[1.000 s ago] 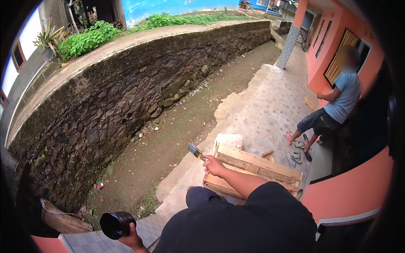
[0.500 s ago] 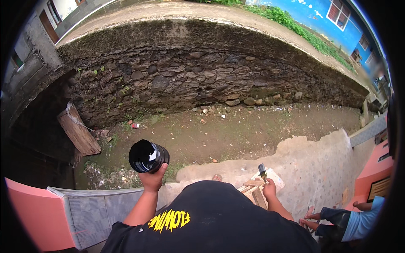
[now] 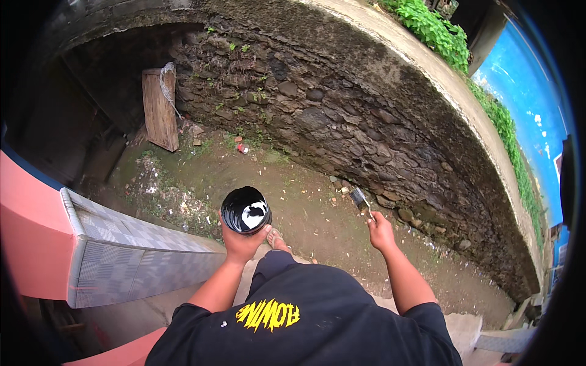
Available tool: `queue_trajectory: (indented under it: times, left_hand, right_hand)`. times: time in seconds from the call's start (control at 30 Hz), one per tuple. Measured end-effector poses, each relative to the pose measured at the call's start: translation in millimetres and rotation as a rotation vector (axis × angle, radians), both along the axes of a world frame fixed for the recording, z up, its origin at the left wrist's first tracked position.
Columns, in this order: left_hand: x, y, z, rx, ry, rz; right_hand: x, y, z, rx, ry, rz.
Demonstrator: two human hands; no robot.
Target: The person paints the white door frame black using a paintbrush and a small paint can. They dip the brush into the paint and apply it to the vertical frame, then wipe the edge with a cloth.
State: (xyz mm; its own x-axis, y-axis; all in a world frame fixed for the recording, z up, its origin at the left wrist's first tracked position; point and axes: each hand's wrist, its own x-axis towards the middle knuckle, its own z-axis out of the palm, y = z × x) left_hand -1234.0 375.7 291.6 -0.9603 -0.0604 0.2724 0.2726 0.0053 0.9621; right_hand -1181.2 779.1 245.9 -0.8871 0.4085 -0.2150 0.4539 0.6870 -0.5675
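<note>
My left hand (image 3: 242, 243) is closed round the lower side of a black paint can (image 3: 245, 210), held out in front of my body. Its open top faces up, and glossy black paint with a bright reflection shows inside. In my right hand (image 3: 381, 232) is a paintbrush (image 3: 362, 201), gripped by its handle. The dark bristle end points up and away to the left, well apart from the can. Most of the brush handle is hidden in my fingers.
A rough stone wall (image 3: 342, 113) curves across the far side. A wooden board (image 3: 160, 110) with a rope leans at the far left. Nearer on the left is a low grey tiled wall (image 3: 140, 253) beside a pink wall (image 3: 36, 235). My sandalled foot (image 3: 276, 238) is on the ground ahead.
My view has swung left, and one foot now shows stepping onto the dirt. The can has tilted more upright, and the brush has been raised farther out. The bystander is out of view.
</note>
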Motion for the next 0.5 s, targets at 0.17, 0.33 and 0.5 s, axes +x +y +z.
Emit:
queue_trajectory:
  times: [0.17, 0.33, 0.5]
  left_hand:
    - [-48.9, -19.7, -46.0, -0.062, 0.025, 0.173]
    - [-93.0, -44.5, -88.5, -0.121, 0.056, 0.296]
    - [-109.4, -42.7, -98.0, -0.097, 0.003, 0.462]
  right_hand:
    - [-190.1, -55.6, 35.6, -0.009, 0.089, 0.413]
    - [-374.3, -139.1, 97.0, -0.113, 0.29, 0.603]
    - [-499.8, -218.7, 205.4, -0.134, 0.64, 0.808]
